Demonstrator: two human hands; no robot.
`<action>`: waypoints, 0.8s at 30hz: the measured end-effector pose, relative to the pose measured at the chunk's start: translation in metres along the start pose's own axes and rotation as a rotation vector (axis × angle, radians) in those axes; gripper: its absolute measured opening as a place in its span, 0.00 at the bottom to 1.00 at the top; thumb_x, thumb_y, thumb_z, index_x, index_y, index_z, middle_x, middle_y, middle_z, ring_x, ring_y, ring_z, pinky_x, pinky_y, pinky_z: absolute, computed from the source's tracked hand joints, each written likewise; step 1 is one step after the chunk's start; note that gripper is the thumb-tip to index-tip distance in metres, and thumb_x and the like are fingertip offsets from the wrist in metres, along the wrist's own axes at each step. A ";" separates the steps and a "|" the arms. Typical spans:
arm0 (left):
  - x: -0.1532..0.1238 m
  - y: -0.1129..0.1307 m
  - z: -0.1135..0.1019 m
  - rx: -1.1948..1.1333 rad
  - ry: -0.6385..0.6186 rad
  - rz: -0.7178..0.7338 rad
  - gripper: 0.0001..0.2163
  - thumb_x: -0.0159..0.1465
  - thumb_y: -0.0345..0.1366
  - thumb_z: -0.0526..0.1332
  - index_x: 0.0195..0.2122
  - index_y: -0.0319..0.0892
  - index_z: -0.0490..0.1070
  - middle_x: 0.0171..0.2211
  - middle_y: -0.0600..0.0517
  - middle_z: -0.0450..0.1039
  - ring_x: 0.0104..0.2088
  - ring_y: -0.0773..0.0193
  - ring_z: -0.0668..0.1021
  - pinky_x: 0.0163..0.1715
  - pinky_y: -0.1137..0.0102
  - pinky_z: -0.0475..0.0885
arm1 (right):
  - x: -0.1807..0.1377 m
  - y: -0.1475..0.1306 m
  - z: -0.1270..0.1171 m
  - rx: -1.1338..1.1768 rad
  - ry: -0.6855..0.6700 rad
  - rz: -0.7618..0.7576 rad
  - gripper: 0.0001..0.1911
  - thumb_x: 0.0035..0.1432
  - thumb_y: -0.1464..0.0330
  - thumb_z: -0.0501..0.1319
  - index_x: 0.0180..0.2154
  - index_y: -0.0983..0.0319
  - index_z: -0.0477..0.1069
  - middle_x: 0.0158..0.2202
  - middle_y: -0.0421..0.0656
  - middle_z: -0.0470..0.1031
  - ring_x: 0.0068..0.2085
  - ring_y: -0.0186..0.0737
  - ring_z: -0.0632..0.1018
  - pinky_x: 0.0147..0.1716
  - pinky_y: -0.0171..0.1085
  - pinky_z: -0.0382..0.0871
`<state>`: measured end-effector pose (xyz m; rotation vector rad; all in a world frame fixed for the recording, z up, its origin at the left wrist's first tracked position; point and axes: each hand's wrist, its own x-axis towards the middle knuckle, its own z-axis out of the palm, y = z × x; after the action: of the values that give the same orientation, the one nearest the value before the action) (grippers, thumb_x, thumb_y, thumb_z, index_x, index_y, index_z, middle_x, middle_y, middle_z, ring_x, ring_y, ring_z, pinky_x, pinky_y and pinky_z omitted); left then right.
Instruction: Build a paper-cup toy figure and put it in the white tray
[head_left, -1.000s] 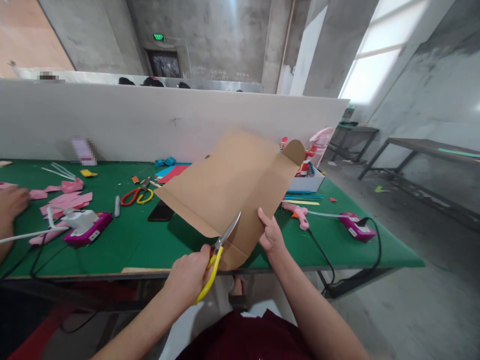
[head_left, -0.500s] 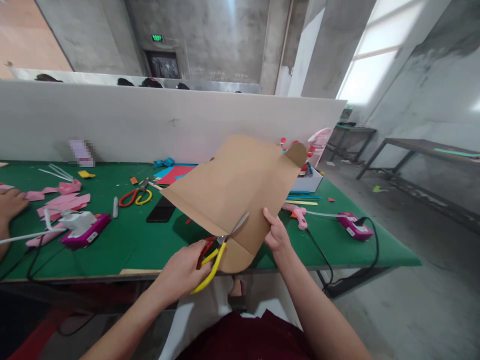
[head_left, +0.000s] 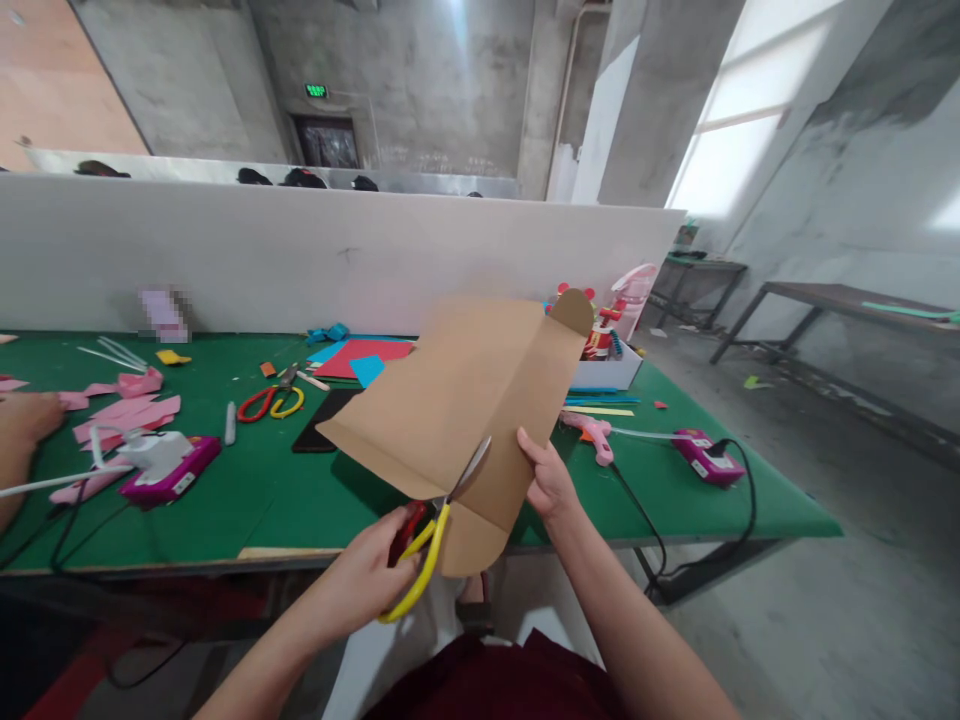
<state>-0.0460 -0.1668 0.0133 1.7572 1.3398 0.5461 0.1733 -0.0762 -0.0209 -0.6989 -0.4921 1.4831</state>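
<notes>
My left hand (head_left: 375, 565) is closed around the handles of a pair of scissors (head_left: 422, 570), one handle red and the other yellow. One blade shows on top of a large brown cardboard sheet (head_left: 465, 385), with the sheet's edge between the blades. Crease lines and rounded flaps mark the sheet, which is tilted above the near edge of the table. On its right side my right hand (head_left: 550, 478) grips the cardboard, thumb on top and the other fingers mostly hidden beneath. Partly under the sheet's left corner lies a black phone (head_left: 319, 425).
A second pair of scissors (head_left: 274, 395) lies left on the green table (head_left: 285, 510). To the right are a pink glue gun (head_left: 596, 438), a purple power socket (head_left: 709, 458) and a white box (head_left: 611, 372). Another person's hand (head_left: 30, 415) rests by pink scraps (head_left: 127, 415) at far left.
The cardboard has tipped lower, uncovering more of the red and blue sheets behind it. The scissors remain at its near edge in my left hand, and my right hand keeps its hold.
</notes>
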 end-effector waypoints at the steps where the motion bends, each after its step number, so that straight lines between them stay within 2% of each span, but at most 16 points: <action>1: 0.000 0.000 0.002 0.049 0.062 0.012 0.22 0.54 0.35 0.52 0.51 0.39 0.66 0.51 0.44 0.72 0.51 0.56 0.73 0.53 0.64 0.67 | -0.002 0.002 0.001 -0.010 0.008 -0.020 0.18 0.44 0.70 0.71 0.40 0.61 0.74 0.37 0.42 0.81 0.38 0.41 0.81 0.43 0.40 0.76; 3: 0.001 -0.001 0.003 0.099 0.115 0.010 0.22 0.52 0.33 0.52 0.50 0.39 0.67 0.49 0.45 0.73 0.50 0.56 0.74 0.52 0.65 0.67 | -0.007 0.008 0.004 -0.017 0.027 -0.046 0.18 0.44 0.70 0.70 0.40 0.60 0.74 0.40 0.41 0.81 0.40 0.41 0.80 0.44 0.40 0.75; 6: 0.003 -0.002 -0.001 0.145 0.096 -0.029 0.19 0.51 0.33 0.52 0.45 0.41 0.69 0.43 0.47 0.76 0.46 0.56 0.76 0.47 0.66 0.70 | -0.012 0.012 0.006 -0.007 0.049 -0.066 0.19 0.43 0.69 0.71 0.41 0.58 0.74 0.41 0.40 0.81 0.42 0.40 0.80 0.45 0.40 0.75; 10: 0.004 -0.002 -0.010 0.229 0.105 -0.013 0.15 0.54 0.37 0.54 0.41 0.41 0.71 0.40 0.46 0.77 0.42 0.55 0.77 0.43 0.66 0.71 | -0.013 0.011 0.004 0.026 0.016 0.048 0.20 0.42 0.68 0.72 0.40 0.60 0.75 0.39 0.42 0.81 0.40 0.41 0.80 0.44 0.40 0.75; 13: 0.004 -0.003 -0.010 0.196 0.086 0.041 0.15 0.56 0.40 0.54 0.41 0.41 0.71 0.42 0.47 0.77 0.42 0.56 0.77 0.44 0.66 0.70 | -0.012 0.011 0.001 0.065 -0.003 0.114 0.21 0.42 0.68 0.72 0.41 0.61 0.74 0.37 0.42 0.82 0.39 0.42 0.81 0.43 0.40 0.76; 18: 0.002 -0.013 0.000 0.024 -0.022 0.048 0.18 0.58 0.44 0.53 0.45 0.40 0.70 0.44 0.47 0.76 0.43 0.57 0.76 0.47 0.66 0.70 | -0.013 0.014 -0.002 0.080 -0.003 0.057 0.19 0.44 0.68 0.71 0.41 0.61 0.74 0.38 0.42 0.81 0.38 0.41 0.81 0.42 0.39 0.76; 24: -0.001 -0.017 0.005 -0.063 -0.042 0.029 0.23 0.60 0.45 0.53 0.54 0.41 0.67 0.45 0.46 0.76 0.48 0.55 0.75 0.50 0.62 0.69 | -0.014 0.014 -0.001 0.068 0.007 0.040 0.19 0.44 0.68 0.71 0.41 0.60 0.74 0.39 0.41 0.81 0.38 0.40 0.81 0.42 0.39 0.76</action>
<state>-0.0521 -0.1685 -0.0031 1.7296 1.2571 0.5590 0.1633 -0.0905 -0.0293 -0.6639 -0.4228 1.5278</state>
